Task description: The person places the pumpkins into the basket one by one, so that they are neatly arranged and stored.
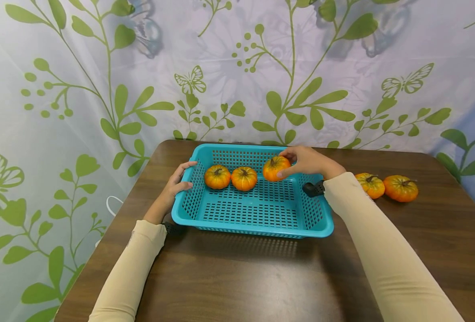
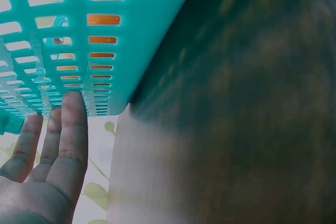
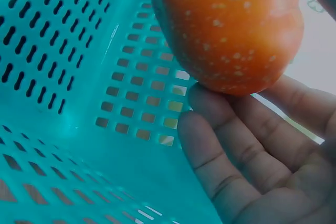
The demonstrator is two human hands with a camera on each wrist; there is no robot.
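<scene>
A turquoise plastic basket (image 1: 253, 227) with slotted walls stands on the table. My left hand (image 1: 172, 191) holds its left rim, the thumb over the edge and the fingers (image 2: 73, 135) against the outer wall. My right hand (image 1: 307, 162) grips a small orange pumpkin (image 1: 276, 168) between thumb and fingers, above the basket's right back part. In the right wrist view, this pumpkin (image 3: 231, 35) is held off the basket floor, fingers beneath it. Two more pumpkins, one at the left (image 1: 217, 177) and one beside it (image 1: 243, 179), sit inside the basket toward the back left.
Two pumpkins, one nearer (image 1: 370, 185) and one farther right (image 1: 400, 188), lie on the brown wooden table (image 1: 257, 277) right of the basket, close to my right sleeve. A leaf-patterned curtain (image 1: 229, 80) hangs behind the table. A white cable (image 1: 112, 205) shows at the left edge.
</scene>
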